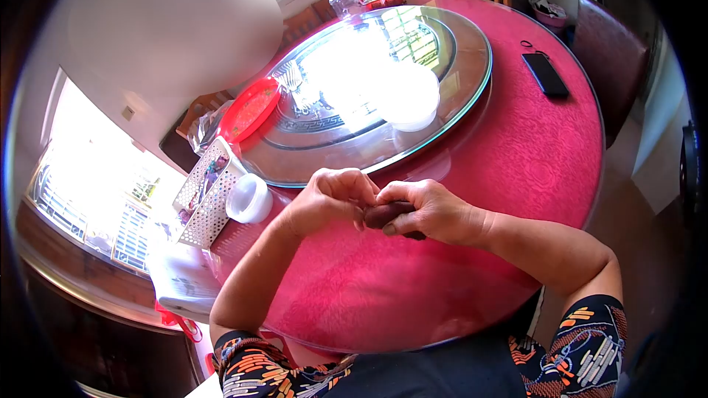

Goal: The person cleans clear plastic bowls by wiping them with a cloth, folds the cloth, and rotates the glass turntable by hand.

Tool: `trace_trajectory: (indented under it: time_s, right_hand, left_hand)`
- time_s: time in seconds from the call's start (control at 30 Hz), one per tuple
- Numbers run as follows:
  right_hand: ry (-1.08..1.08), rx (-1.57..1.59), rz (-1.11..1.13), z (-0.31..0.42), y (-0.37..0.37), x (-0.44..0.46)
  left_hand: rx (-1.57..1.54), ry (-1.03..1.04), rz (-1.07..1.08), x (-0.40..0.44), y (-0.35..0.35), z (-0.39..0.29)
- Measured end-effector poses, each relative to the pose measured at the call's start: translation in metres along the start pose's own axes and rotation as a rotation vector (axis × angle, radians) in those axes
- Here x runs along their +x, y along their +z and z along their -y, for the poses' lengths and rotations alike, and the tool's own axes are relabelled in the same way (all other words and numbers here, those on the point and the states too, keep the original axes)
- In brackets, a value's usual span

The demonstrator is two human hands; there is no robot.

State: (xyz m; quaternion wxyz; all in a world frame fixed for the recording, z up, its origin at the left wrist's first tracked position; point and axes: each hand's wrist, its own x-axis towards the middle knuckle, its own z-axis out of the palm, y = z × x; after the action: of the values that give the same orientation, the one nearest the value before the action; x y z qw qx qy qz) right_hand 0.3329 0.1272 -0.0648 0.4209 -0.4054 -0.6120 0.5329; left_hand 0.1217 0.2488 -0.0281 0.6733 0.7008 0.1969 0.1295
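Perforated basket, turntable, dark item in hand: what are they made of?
Perforated basket: probably moulded plastic, white; thin walls, regular small holes.
Turntable: likely a glass top, glossy; mirror-like window glare and a pale greenish edge. Base material unclear.
Dark item: brown, looks smooth; partly covered by the grip, so material can't be told.

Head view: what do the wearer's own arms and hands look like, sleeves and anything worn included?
The left hand and right hand are ungloved, with no watch or bracelet visible. The forearms are bare. The short, dark left sleeve and right sleeve carry orange and pale dash-like marks; the garment's front is plain and dark.
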Motion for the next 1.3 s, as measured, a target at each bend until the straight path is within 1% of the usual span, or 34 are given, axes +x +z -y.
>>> trace_trajectory:
  time_s: [0.07, 0.1, 0.13, 0.17, 0.23, 0.27, 0.3, 0.37, 0.47, 0.57, 0.7, 0.8, 0.9, 1.0, 1.1, 1.2, 1.3]
  right_hand:
    - [-0.075, -0.061, -0.010, -0.014, 0.001, 0.004]
    - [-0.120, -0.162, -0.042, -0.023, 0.001, 0.007]
    - [-0.162, -0.263, -0.072, -0.033, 0.002, 0.010]
    - [-0.202, -0.364, -0.100, -0.034, 0.003, 0.010]
    - [-0.199, -0.748, -0.082, -0.027, 0.007, 0.008]
    - [-0.197, -0.942, -0.074, -0.023, 0.008, 0.008]
    - [-0.226, -0.957, -0.057, -0.023, 0.008, 0.007]
    - [-0.280, -0.985, -0.024, -0.024, 0.006, 0.005]
    - [-0.241, -0.935, 0.013, -0.022, 0.001, 0.006]
    - [-0.197, -0.954, 0.036, -0.017, 0.001, 0.005]
    - [-0.192, -0.968, 0.056, -0.016, -0.001, 0.003]
    - [-0.178, -0.964, 0.072, -0.011, -0.001, 0.002]
    - [-0.086, -1.004, 0.146, -0.006, -0.001, 0.004]
    - [-0.108, -0.979, 0.135, -0.010, -0.001, 0.006]
    - [-0.125, -0.997, 0.125, -0.011, -0.001, 0.005]
    - [-0.136, -1.008, 0.115, -0.013, 0.000, 0.004]
    - [-0.177, -0.990, 0.097, -0.015, -0.001, 0.002]
  left_hand:
    - [0.120, -0.078, -0.032, 0.012, -0.004, -0.018]
    - [0.180, -0.116, -0.046, 0.019, -0.007, -0.026]
    - [0.265, 0.020, -0.190, 0.031, -0.010, -0.024]
    - [0.395, 0.042, -0.323, 0.045, -0.015, -0.030]
    - [0.540, 0.128, -0.556, 0.074, -0.021, -0.039]
    - [0.659, 0.108, -0.650, 0.087, -0.021, -0.048]
    - [0.803, 0.075, -0.703, 0.104, -0.032, -0.051]
    - [0.937, 0.063, -0.776, 0.126, -0.029, -0.064]
    - [1.143, 0.057, -0.797, 0.150, -0.027, -0.067]
    - [1.226, -0.093, -0.783, 0.164, -0.025, -0.067]
    - [1.233, -0.126, -0.790, 0.171, -0.031, -0.061]
    - [1.207, -0.073, -0.848, 0.170, -0.030, -0.057]
    - [1.159, -0.021, -0.888, 0.167, -0.026, -0.058]
    - [1.121, 0.111, -0.935, 0.169, -0.034, -0.051]
    - [0.984, 0.160, -0.960, 0.169, -0.037, -0.051]
    - [0.782, 0.257, -0.901, 0.169, -0.059, -0.048]
    - [0.294, 0.339, -0.911, 0.136, -0.028, -0.065]
